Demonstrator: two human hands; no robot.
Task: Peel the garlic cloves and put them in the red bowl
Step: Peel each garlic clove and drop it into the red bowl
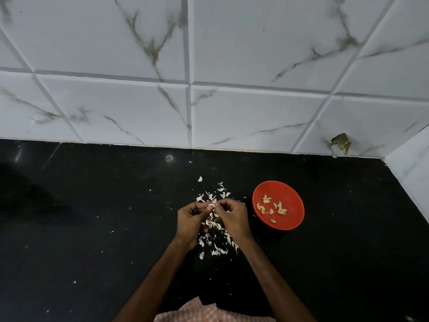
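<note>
left hand (190,213): fingers curled, pinching garlic clove (211,206) from left
right hand (229,213): fingertips pinch same clove from right
red bowl (291,219): on black countertop (92,228), just right of hands, toward right edge; peeled cloves (271,208) inside
garlic skins (216,240): scattered under and beyond hands, mid-counter
wall tiles (139,101): white marble, behind counter's back edge
</note>
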